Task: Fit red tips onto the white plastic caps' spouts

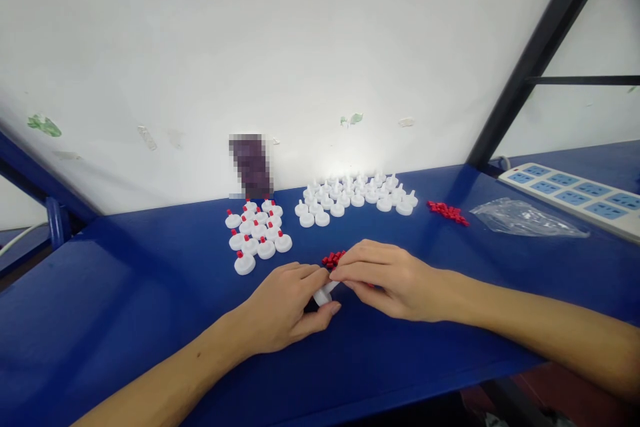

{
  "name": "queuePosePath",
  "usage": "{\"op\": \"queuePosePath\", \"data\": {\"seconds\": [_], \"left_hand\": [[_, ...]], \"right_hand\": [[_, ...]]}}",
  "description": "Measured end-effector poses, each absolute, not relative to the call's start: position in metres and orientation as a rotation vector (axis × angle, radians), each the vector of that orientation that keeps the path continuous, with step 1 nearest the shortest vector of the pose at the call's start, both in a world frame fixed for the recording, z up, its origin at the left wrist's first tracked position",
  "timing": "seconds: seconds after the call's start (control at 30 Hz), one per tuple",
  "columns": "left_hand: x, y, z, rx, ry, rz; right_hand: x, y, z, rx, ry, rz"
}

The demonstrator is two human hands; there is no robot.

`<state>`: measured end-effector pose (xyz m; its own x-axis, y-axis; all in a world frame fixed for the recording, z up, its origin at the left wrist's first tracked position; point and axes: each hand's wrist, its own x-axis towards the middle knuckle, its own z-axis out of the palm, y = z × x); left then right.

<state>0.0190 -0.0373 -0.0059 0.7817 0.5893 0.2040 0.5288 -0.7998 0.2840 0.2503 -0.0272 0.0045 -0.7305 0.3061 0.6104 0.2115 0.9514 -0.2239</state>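
Near the middle of the table, my left hand (295, 307) is closed around a white nozzle cap (323, 296), tilted so its spout points right. My right hand (390, 280) pinches at the spout's tip; its fingers cover whatever lies between them. Just behind the hands is a small pile of red tip caps (333, 259), partly hidden by my right hand. To the left stand several white nozzle caps with red tips (266, 248). Farther back, several white nozzle caps without red tips (357, 199) stand upright in a group.
More red tip caps (447, 212) lie at the back right, beside a clear plastic bag (525, 217). A white power strip (575, 193) with blue sockets runs along the right. A pixelated dark object (253, 167) leans at the wall. The blue table's (150, 280) front edge is close to me.
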Motion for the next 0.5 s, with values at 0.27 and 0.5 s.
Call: {"op": "queuePosePath", "data": {"seconds": [0.27,0.5], "left_hand": [[0.019,-0.0372,-0.0066,2.786,0.907,0.435],[0.0191,-0.0386,-0.0046,2.757,0.912,0.437]], "right_hand": [[0.2501,-0.0244,0.0053,-0.292,-2.441,0.039],[0.2514,-0.0197,0.0014,-0.346,-2.465,0.037]]}}
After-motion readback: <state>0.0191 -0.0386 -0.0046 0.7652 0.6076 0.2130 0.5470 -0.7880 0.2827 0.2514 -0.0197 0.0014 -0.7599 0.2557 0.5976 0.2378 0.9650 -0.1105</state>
